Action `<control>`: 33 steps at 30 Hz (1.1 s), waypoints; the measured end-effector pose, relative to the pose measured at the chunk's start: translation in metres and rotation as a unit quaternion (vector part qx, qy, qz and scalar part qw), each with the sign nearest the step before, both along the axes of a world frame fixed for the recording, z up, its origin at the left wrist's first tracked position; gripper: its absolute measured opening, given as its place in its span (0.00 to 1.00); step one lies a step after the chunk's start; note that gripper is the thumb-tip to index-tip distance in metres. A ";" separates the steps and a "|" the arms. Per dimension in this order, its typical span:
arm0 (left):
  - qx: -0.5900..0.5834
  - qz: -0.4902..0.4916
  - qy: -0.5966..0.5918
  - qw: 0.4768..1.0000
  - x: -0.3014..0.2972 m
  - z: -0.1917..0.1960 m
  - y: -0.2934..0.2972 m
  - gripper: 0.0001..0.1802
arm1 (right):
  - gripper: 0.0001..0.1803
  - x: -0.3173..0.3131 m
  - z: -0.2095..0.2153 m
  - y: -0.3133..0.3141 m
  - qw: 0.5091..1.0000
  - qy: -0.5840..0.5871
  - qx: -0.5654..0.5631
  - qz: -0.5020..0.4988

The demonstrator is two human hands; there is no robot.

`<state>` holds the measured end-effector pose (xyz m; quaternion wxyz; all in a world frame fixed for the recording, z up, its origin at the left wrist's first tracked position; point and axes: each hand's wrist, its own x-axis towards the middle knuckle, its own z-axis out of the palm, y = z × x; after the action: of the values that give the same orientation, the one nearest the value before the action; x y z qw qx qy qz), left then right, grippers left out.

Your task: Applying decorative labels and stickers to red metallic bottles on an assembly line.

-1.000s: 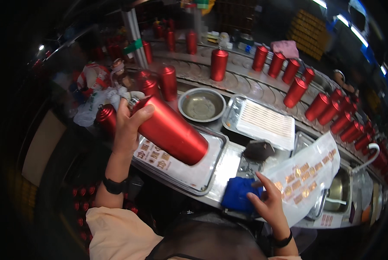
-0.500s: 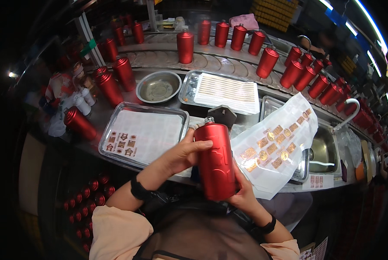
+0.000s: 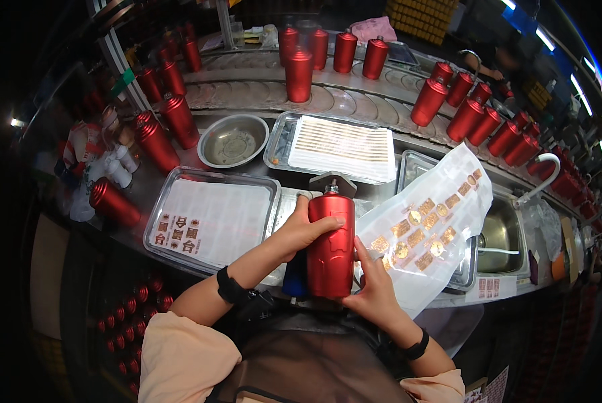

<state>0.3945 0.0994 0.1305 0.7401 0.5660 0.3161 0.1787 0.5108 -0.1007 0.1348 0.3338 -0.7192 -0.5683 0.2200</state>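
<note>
A shiny red bottle (image 3: 331,265) with a raised relief stands upright in front of my body, its narrow neck close to a dark metal plate (image 3: 341,181). My left hand (image 3: 306,232) wraps its upper part, thumb across the front. On the lower right side my right hand (image 3: 376,292) grips it, thumb near the base. Right of the bottle lies a large translucent sheet (image 3: 388,232) bearing gold stickers. To the left, a metal tray (image 3: 274,221) holds a white sheet with a few dark red-brown stickers in one corner.
A round metal bowl (image 3: 205,144) and another tray (image 3: 274,151) with a striped sheet stand behind. Several red bottles (image 3: 299,77) line the curved conveyor (image 3: 344,101). At right is a sink (image 3: 509,232) with a white tap (image 3: 548,160). More bottles (image 3: 129,305) stand low at left.
The bottle has come more upright and its neck is now near the metal plate. My right hand's fingers have shifted along its side. Bottles on the conveyor have moved.
</note>
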 end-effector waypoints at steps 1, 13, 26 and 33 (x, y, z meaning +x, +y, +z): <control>0.016 0.001 -0.010 1.000 0.001 0.002 0.000 0.43 | 0.62 0.001 -0.004 0.004 0.999 -0.015 0.028 0.004; 0.113 -0.051 0.003 0.992 -0.040 -0.010 0.015 0.45 | 0.64 0.023 0.012 0.004 0.993 0.106 -0.051 0.028; 0.538 0.029 0.409 0.737 -0.224 -0.036 0.049 0.25 | 0.44 0.037 0.011 0.011 0.982 0.143 -0.041 -0.117; 0.377 0.057 0.319 0.867 -0.235 -0.022 0.084 0.23 | 0.40 0.037 0.007 0.010 0.980 0.134 -0.034 -0.141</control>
<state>0.1600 0.1837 0.1086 0.3173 0.8095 0.4749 0.1356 0.5477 -0.0910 0.1415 0.4102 -0.7670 -0.4032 0.2843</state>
